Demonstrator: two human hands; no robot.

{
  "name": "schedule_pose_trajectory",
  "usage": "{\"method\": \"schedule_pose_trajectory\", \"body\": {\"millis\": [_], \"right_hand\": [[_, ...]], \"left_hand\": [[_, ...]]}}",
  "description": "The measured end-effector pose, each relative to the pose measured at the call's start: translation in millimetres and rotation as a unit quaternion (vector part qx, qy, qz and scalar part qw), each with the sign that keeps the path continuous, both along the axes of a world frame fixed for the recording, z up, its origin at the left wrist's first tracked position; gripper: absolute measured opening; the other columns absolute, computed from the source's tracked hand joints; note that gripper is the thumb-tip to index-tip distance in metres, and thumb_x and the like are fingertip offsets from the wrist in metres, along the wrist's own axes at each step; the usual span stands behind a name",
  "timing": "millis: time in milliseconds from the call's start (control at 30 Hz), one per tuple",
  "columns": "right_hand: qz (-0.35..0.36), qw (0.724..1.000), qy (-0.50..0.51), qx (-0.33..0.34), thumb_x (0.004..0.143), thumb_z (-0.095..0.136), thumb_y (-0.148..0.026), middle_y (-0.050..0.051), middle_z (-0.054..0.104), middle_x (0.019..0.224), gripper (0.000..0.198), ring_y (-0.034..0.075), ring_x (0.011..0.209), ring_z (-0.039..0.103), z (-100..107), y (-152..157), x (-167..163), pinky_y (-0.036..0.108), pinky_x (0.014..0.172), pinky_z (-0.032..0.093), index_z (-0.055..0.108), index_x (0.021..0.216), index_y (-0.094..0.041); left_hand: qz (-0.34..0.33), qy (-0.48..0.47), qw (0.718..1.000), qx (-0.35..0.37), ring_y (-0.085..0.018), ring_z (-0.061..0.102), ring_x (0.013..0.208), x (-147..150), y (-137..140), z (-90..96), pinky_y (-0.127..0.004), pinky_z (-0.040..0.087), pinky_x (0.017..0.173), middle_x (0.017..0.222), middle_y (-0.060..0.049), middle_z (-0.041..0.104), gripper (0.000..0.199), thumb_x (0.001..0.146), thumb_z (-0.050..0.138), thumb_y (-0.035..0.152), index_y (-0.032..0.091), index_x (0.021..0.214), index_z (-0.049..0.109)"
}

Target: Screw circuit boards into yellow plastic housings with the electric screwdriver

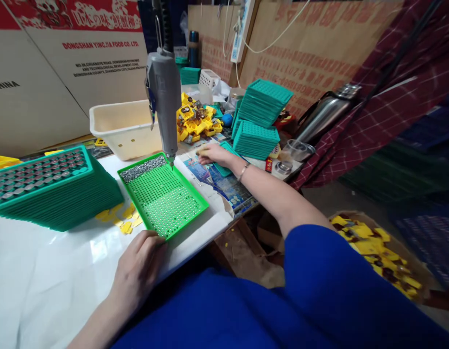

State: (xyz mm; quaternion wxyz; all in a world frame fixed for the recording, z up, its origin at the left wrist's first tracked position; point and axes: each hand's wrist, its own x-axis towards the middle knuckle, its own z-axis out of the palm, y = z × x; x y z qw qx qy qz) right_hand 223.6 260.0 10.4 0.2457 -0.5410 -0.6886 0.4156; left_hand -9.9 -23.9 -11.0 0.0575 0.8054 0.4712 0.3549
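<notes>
A bright green perforated tray (180,206) lies on the white-covered bench, with small silvery screws (143,168) heaped at its far end and many more standing in its near holes. At the tray's near corner is my left hand (142,257), its fingers curled together; what they may hold is hidden. My right hand (213,154) reaches out over the bench, fingers pinched, beside a flat teal tray (223,167); a yellowish bit shows at the fingertips, too small to name. A grey electric screwdriver (165,97) hangs upright, bit down, over the green tray's far part.
Left stands a tall teal tray stack (60,194) with round metallic pieces on top. Yellow flat pieces (127,225) lie beside it. Behind are a cream bin (122,126), a yellow parts heap (197,123), and teal trays (258,118). A steel flask (328,116) leans at right.
</notes>
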Motion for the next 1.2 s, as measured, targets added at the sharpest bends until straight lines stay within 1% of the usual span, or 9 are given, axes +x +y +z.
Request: {"method": "schedule_pose_trajectory", "body": {"millis": [100, 200, 333, 400, 467, 600, 733, 1000, 1200], "right_hand": [[-0.043, 0.998, 0.014, 0.050, 0.094, 0.048, -0.014, 0.008, 0.073, 0.091, 0.022, 0.008, 0.079, 0.070, 8, 32, -15, 0.022, 0.077, 0.059, 0.058, 0.114, -0.011], [-0.066, 0.993, -0.015, 0.095, 0.099, 0.035, -0.017, 0.013, 0.068, 0.119, 0.036, 0.011, 0.100, 0.069, 15, 38, -7, 0.028, 0.090, 0.057, 0.051, 0.130, -0.011], [-0.072, 0.980, -0.117, 0.146, 0.091, 0.057, -0.037, 0.016, 0.049, 0.146, 0.051, 0.029, 0.138, 0.045, 4, 7, 25, 0.048, 0.116, 0.035, 0.053, 0.135, -0.013], [-0.058, 0.972, -0.177, 0.145, 0.077, 0.072, -0.048, 0.019, 0.039, 0.153, 0.074, 0.041, 0.145, 0.028, -7, -13, 39, 0.060, 0.119, 0.022, 0.052, 0.138, -0.013], [-0.037, 0.964, -0.221, 0.143, 0.076, 0.072, -0.052, 0.021, 0.034, 0.155, 0.080, 0.045, 0.147, 0.022, -18, -29, 48, 0.065, 0.117, 0.018, 0.049, 0.142, -0.013], [0.041, 0.948, -0.260, 0.176, 0.092, 0.053, -0.043, 0.013, 0.038, 0.155, 0.054, 0.035, 0.148, 0.027, -27, -52, 60, 0.055, 0.120, 0.021, 0.051, 0.142, -0.021], [0.095, 0.931, -0.282, 0.213, 0.097, 0.046, -0.036, 0.007, 0.042, 0.154, 0.043, 0.030, 0.146, 0.032, -29, -76, 83, 0.058, 0.117, 0.024, 0.053, 0.139, -0.029], [0.045, 0.895, -0.344, 0.280, 0.096, 0.048, -0.033, 0.013, 0.060, 0.136, 0.038, 0.026, 0.121, 0.054, -33, -105, 107, 0.040, 0.101, 0.043, 0.064, 0.127, -0.018], [0.022, 0.859, -0.412, 0.303, 0.095, 0.045, -0.032, 0.012, 0.070, 0.095, 0.033, 0.022, 0.096, 0.058, -15, -110, 80, 0.032, 0.083, 0.039, 0.073, 0.095, -0.015]], "left_hand": [[-0.005, -0.004, 1.000, -0.008, -0.013, 0.061, 0.081, -1, -1, 0.0, -0.022, 0.050, 0.071, 0.093, -0.004, 0.059, 0.015, 0.092, 0.052, 0.008, 0.020, 0.101, 0.055], [-0.010, -0.005, 1.000, -0.019, -0.013, 0.061, 0.082, -2, -1, -0.4, -0.022, 0.050, 0.072, 0.094, -0.004, 0.058, 0.017, 0.092, 0.051, 0.007, 0.020, 0.102, 0.055], [-0.007, -0.006, 1.000, -0.017, -0.013, 0.060, 0.082, -2, 1, -2.9, -0.022, 0.049, 0.071, 0.095, -0.004, 0.058, 0.016, 0.092, 0.052, 0.008, 0.020, 0.103, 0.055], [-0.006, -0.002, 1.000, -0.014, -0.014, 0.060, 0.082, -2, 2, -4.0, -0.023, 0.049, 0.072, 0.095, -0.004, 0.058, 0.015, 0.092, 0.053, 0.009, 0.020, 0.103, 0.055], [-0.009, 0.002, 1.000, -0.008, -0.014, 0.060, 0.082, -2, 2, -4.4, -0.022, 0.049, 0.072, 0.095, -0.004, 0.058, 0.015, 0.092, 0.054, 0.010, 0.020, 0.103, 0.055], [-0.009, 0.003, 1.000, 0.001, -0.014, 0.061, 0.082, -2, 1, -2.8, -0.022, 0.050, 0.073, 0.095, -0.004, 0.058, 0.015, 0.092, 0.054, 0.009, 0.020, 0.102, 0.055], [-0.012, 0.012, 1.000, 0.001, -0.014, 0.061, 0.082, -2, 2, 1.6, -0.022, 0.050, 0.073, 0.095, -0.004, 0.058, 0.015, 0.092, 0.053, 0.008, 0.019, 0.102, 0.054], [-0.021, 0.027, 0.999, 0.022, -0.013, 0.061, 0.077, 3, 4, 12.3, -0.022, 0.051, 0.068, 0.091, -0.004, 0.057, 0.016, 0.091, 0.053, 0.006, 0.019, 0.100, 0.052], [-0.018, 0.043, 0.999, 0.018, -0.013, 0.061, 0.074, 5, 3, 14.1, -0.022, 0.050, 0.065, 0.090, -0.004, 0.058, 0.012, 0.092, 0.052, 0.008, 0.018, 0.098, 0.053]]}}
